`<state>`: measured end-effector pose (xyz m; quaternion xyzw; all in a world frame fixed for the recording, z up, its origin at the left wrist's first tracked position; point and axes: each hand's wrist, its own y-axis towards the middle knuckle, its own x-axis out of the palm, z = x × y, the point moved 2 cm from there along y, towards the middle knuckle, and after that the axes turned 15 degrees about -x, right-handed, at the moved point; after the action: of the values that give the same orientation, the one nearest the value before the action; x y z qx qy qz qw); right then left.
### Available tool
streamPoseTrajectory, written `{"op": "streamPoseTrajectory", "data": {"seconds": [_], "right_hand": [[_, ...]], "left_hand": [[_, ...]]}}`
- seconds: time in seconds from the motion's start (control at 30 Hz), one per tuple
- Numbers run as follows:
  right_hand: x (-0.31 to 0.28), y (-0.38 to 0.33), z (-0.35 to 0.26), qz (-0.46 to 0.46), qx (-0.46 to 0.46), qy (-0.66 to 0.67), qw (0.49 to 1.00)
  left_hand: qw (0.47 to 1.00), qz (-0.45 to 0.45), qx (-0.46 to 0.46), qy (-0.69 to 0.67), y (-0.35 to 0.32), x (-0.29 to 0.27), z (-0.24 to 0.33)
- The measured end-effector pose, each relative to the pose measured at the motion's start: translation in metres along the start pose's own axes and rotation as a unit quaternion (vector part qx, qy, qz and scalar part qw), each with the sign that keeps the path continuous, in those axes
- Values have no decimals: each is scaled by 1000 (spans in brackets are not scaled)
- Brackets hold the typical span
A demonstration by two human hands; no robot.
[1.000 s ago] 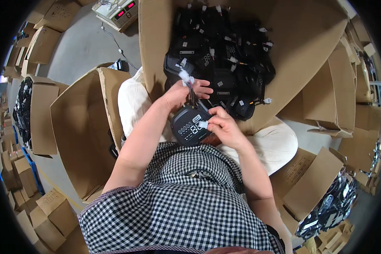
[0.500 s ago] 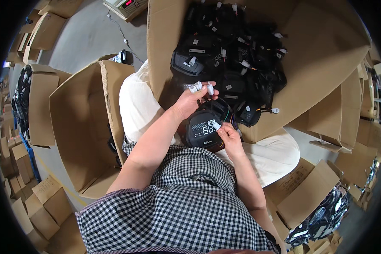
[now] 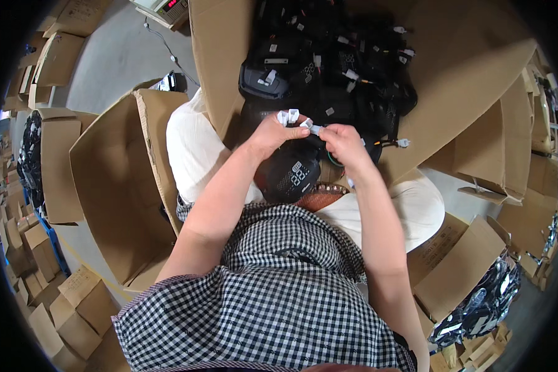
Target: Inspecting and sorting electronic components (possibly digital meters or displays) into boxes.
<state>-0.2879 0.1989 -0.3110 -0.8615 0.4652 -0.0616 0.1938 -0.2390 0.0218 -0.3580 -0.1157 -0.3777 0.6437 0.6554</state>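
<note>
My left hand [image 3: 271, 134] is closed around several white wire connectors [image 3: 289, 116] that stick up past the fingers. Between thumb and fingertips, my right hand [image 3: 347, 146] pinches another white connector [image 3: 315, 129], its end against one of those in the left hand; whether the two are joined I cannot tell. Below both hands, a black rounded display unit [image 3: 291, 175] with lit white digits rests tilted at my lap. A green wire [image 3: 335, 160] loops out under my right hand. Most other wires are hidden by the hands.
A large cardboard box [image 3: 459, 80] ahead holds several black display units [image 3: 279, 68] with white plugs. An open carton [image 3: 115, 186] stands at left, another filled carton [image 3: 471, 273] at right. A device with a red readout [image 3: 167, 9] and cable sits far left. A reddish-brown studded thing [image 3: 321, 196] shows by my lap.
My right hand has moved up from the display unit, bringing its white connector against those in my left hand. The display unit has turned, and the reddish-brown thing is now uncovered.
</note>
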Motion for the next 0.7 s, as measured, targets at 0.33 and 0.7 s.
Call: {"op": "streamPoseTrajectory", "data": {"seconds": [0.33,0.7], "right_hand": [[-11,3,-9,-19,32,55,998],[-3,17,-12,-108,105,72,986]], "left_hand": [[996,5,-5,92,-7,9,15],[998,-30,16,57,-13,3,14]]}}
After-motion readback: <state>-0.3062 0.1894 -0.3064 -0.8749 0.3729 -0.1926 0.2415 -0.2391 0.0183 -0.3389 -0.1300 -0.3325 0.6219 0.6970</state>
